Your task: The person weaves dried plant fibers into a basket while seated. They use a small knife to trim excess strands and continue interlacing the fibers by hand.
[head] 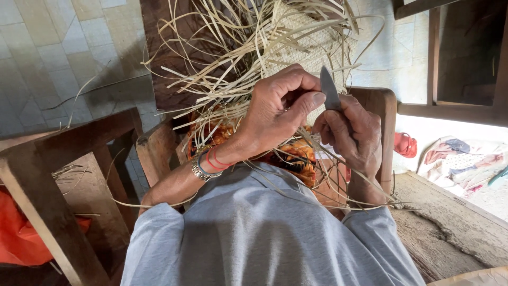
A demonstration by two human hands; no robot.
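Trimming looks to be the step in hand: right hand [350,132] is clenched round a small knife [330,90], blade up, while left hand [280,108] pinches pale straw strips [227,58] just beside the blade. Both sets of fingers are closed. Half-woven mat [304,42] lies over the lap, strips fanning outward. Any cut calls for a taut strand.

Matt dry straw strips [238,47]; dull metal knife blade [329,89]; rough wooden bench [58,159].

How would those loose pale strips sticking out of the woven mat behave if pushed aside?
The pale strips curl and cross freely, so they would probably bend and spring back. They look thin and light. Near the knife in the right hand, they might split.
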